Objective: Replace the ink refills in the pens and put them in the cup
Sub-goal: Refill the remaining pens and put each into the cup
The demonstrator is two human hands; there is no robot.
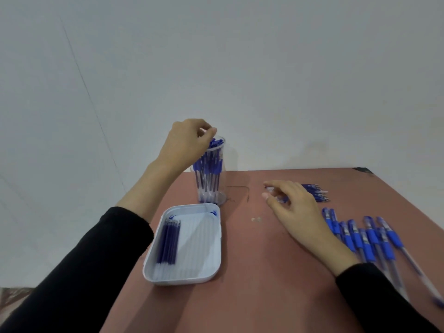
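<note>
- A clear plastic cup [211, 174] is seen standing upright near the far left corner of the reddish-brown surface [264, 272], packed with blue-capped pens [208, 168] set on end.
- The left hand [186, 143] is held over the cup's rim, its fingertips pinched together at the tops of the pens; whether one pen is actually gripped cannot be told.
- The right hand [294, 207] is lowered to the surface near the far edge, fingers curled around a small blurred blue-and-clear item [278, 199]; what it is, and how firmly it is held, cannot be told.
- A white tray [189, 277] is placed just in front of the cup, along the left edge, and a bundle of dark blue refills [168, 241] is laid against its left wall.
- A row of thin blue refills [316, 192] is laid out just beyond the right hand, toward the far edge.
- A loose fan of pens with blue caps [367, 239] is spread along the right edge, beside the right wrist.
- Both forearms are covered by black sleeves [79, 272].
</note>
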